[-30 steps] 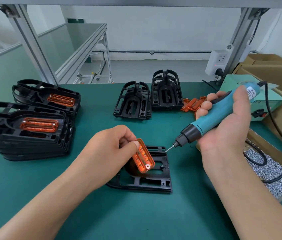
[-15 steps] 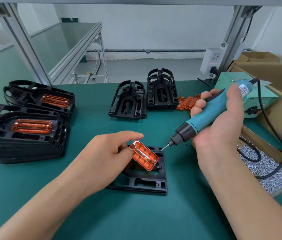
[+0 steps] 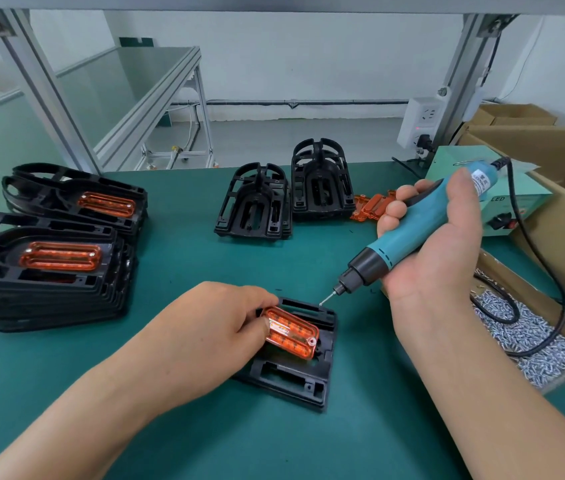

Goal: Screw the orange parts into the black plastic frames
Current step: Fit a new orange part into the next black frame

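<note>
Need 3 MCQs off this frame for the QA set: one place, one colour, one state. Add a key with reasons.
1. Where are the loose screws?
A. in the cardboard box on the right
B. in a tin on the left
C. in a jar at the rear

2. What colour is the body of the screwdriver in the right hand?
A. red
B. teal
C. yellow

3. The left hand:
A. lies open and empty
B. holds a handful of screws
C. pinches an orange part at a black frame

Key:
1 A, the screws lie heaped inside the box.
2 B, the grip is teal with a black nose.
3 C, the fingers curl round the part at the frame.
</note>
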Demonstrator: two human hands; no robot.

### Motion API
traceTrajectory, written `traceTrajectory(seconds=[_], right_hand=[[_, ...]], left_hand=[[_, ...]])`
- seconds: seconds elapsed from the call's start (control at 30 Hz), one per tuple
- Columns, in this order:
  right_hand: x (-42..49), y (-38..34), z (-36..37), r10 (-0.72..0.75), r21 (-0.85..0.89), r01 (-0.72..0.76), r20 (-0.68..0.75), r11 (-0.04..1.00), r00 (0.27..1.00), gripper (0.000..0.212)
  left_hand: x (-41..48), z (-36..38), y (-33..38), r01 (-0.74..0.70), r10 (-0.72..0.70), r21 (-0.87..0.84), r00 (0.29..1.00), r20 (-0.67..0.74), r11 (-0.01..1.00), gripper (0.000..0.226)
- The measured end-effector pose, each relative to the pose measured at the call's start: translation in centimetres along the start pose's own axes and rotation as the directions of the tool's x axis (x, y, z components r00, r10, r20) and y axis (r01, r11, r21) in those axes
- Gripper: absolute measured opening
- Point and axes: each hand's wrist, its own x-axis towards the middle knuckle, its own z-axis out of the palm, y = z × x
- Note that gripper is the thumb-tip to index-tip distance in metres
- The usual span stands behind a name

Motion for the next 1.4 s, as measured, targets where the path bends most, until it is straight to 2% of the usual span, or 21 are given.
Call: traceTrajectory(seconds=[0.23, 0.5, 0.87, 1.1, 1.2, 1.27, 1.4], right_hand=[[-0.1, -0.3, 0.2, 0.016, -0.036, -0.016, -0.011, 0.999, 1.000, 0.032], [0.1, -0.2, 0.3, 0.015, -0.037, -0.015, -0.003, 0.999, 1.000, 0.030], [1.3, 0.2, -0.7, -0.020, -0.028, 0.022, 0.040, 0.999, 0.999, 0.031], [2.6, 0.8, -1.1, -0.017, 0.098, 0.015, 0.028, 0.995, 0.999, 0.030], [2.9, 1.0, -1.5, -0.029, 0.103, 0.024, 0.043, 0.994, 0.999, 0.030], [3.0, 1.0, -1.6, -0.030, 0.101, 0.025, 0.048, 0.995, 0.998, 0.030], [3.0, 1.1, -1.5, -0.033, 0.095, 0.029, 0.047, 0.995, 0.998, 0.029]], left_hand=[[0.2, 0.2, 0.1, -0.086, 0.092, 0.120, 0.995, -0.042, 0.989, 0.029], [0.4, 0.4, 0.2, -0.097, 0.104, 0.084, 0.992, -0.077, 0.992, 0.029], [0.4, 1.1, 0.0, -0.126, 0.136, 0.178, 0.990, -0.045, 0.976, 0.036], [0.3, 0.9, 0.6, -0.159, 0.182, 0.216, 0.979, -0.090, 0.963, 0.024], [0.6, 0.7, 0.6, -0.159, 0.172, 0.287, 0.985, -0.020, 0.945, 0.018], [0.6, 0.6, 0.4, -0.150, 0.146, 0.349, 0.988, 0.038, 0.925, 0.024], [0.5, 0.3, 0.5, -0.121, 0.111, 0.467, 0.993, 0.050, 0.876, 0.035]])
